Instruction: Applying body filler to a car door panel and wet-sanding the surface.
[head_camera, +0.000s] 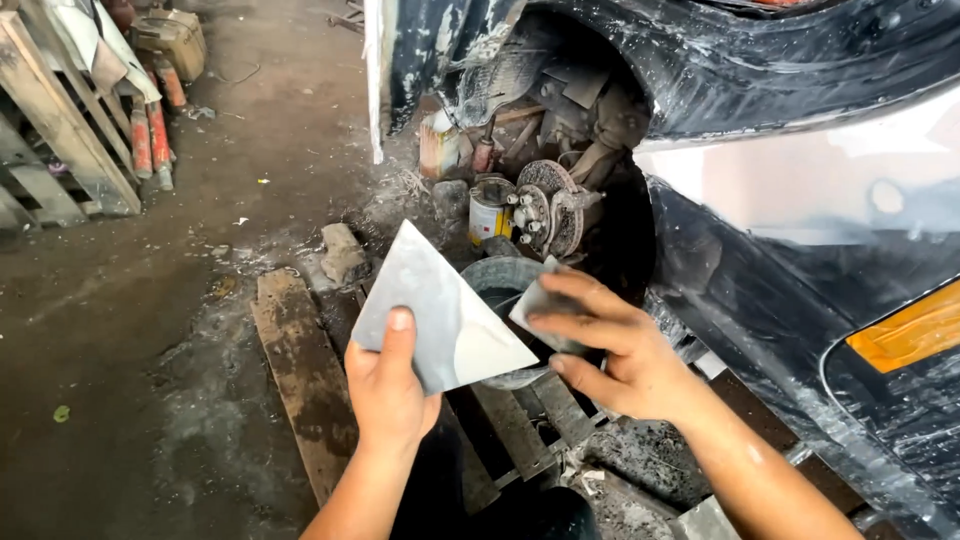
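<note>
The grey triangular plate is pinched flat in the left hand, thumb on top, probably as a palette, while the right hand closes its grip on a small scraper above the round tub, beside the car's bare wheel hub.

The left hand is holding a flat triangular plate at near centre, its thumb lying on the plate. Just right of it, the right hand is gripping a small scraper over a round tub sitting on the ground. Beyond the tub, a tin can is standing left of the wheel hub inside the wheel arch. A plank is lying left of the hands, and a pallet is leaning at far left.
</note>
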